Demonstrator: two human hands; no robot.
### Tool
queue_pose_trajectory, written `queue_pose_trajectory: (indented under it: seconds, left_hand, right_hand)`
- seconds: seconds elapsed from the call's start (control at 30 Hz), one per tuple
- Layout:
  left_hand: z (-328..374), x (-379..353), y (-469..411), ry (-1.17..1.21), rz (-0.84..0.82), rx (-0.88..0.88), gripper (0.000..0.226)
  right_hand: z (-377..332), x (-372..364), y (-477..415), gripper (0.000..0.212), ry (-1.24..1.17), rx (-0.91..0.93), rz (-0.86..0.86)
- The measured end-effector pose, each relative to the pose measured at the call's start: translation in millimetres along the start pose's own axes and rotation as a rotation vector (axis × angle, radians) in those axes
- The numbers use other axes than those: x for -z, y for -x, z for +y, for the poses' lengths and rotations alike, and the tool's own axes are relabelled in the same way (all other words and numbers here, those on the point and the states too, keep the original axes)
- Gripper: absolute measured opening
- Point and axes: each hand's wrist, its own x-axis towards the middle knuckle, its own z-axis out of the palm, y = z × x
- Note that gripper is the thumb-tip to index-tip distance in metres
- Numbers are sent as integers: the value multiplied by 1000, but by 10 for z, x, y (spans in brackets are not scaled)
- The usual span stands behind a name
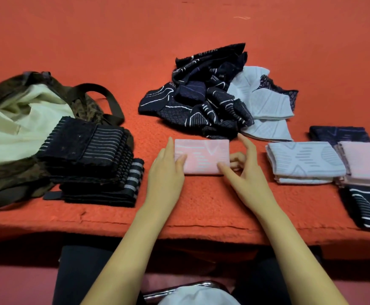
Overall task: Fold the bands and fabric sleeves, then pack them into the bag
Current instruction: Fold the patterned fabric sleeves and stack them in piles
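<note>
A folded pink sleeve (201, 157) lies on a red-covered counter (91, 40); the left hand (165, 172) is laid straight-fingered at its left edge; the right hand (243, 170) has its thumb pressed on the near right corner, its other fingers curled beside the edge, and a pinch cannot be told; just behind the sleeve, unfolded sleeves (201, 95) are heaped; left of it, black bands (96, 155) are stacked against an open bag (14, 119); right of it, folded stacks (305, 161) are ranged; beyond the heap, bare red cloth is seen.
</note>
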Motion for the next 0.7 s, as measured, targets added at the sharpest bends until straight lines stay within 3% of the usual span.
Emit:
queue_pose_trajectory:
  seconds: [0.13,0.27,0.37,0.7]
  left_hand:
    - [67,-36,-21,9,94,-22,51]
    - [44,-8,42,86,86,-52,48]
    - [45,-23,45,61,66,-68,53]
    - [43,-86,57,-126,56,-25,47]
  right_hand:
    - [-54,-36,-131,69,162,-30,-10]
    - [-85,-146,-158,43,340,16,-14]
    - [-78,-207,-159,34,391,-37,18]
    - [-91,-272,-186,39,579,-37,13]
